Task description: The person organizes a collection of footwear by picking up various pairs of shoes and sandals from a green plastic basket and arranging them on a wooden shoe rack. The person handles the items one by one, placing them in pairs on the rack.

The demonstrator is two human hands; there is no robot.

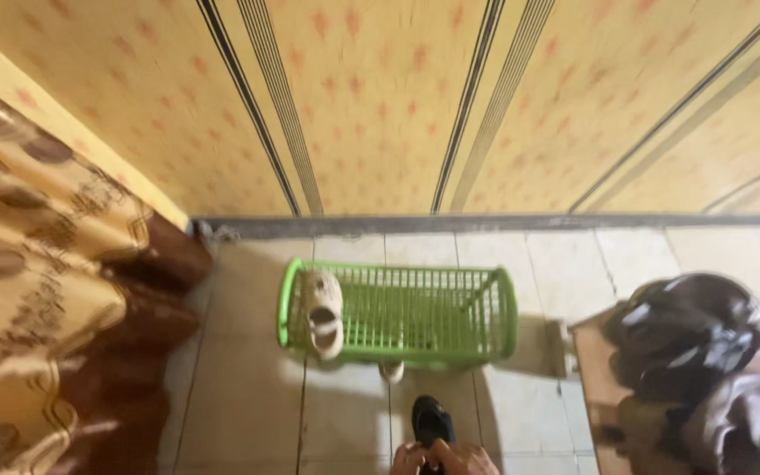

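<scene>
Holding 1 black shoe (432, 420) pinched between my left hand (409, 459) and right hand (466, 458); 1 beige shoe (323, 312) already sits on the green rack (450, 308), most slots unfilled.

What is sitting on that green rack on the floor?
On the green rack, one beige shoe lies at its left end. Another pale shoe peeks out underneath, mostly covered.

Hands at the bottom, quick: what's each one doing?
Left hand: closed on the black shoe.
Right hand: closed on the same black shoe, beside the left.
</scene>
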